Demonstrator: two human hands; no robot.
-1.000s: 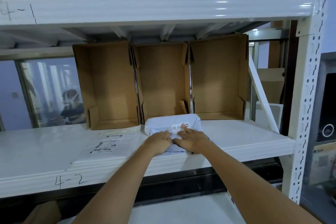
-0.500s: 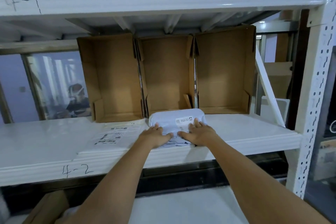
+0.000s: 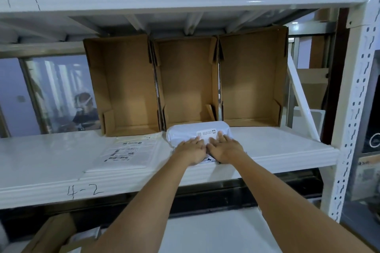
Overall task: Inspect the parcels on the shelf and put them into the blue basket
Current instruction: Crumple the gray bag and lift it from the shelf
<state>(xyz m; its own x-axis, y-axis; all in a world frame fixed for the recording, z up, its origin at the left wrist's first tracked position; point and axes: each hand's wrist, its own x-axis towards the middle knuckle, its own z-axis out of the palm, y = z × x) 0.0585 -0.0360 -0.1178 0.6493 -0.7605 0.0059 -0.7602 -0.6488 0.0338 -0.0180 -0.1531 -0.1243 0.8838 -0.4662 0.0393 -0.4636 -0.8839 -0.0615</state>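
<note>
- on the shelf [image 3: 267,148], near its front edge, lies a white parcel [image 3: 197,132], plump and soft-looking, just before the middle box [image 3: 186,82].
- left hand [image 3: 192,150] and right hand [image 3: 224,148] rest side by side on the parcel's near half, fingers fairly straight and flat on the wrapper, nothing pinched; likely pressing to feel what is inside, so this looks like the inspecting step.
- label [image 3: 206,132] faces up beyond the fingertips, uncovered, so it can be read.
- flat parcel [image 3: 125,153] lies to the left, label up, apart from both hands; probably next.
- three cardboard boxes stand on their sides at the back, open toward the person: left box [image 3: 123,86], middle one and right box [image 3: 251,80] all show bare insides.
- blue basket is not in view.
</note>
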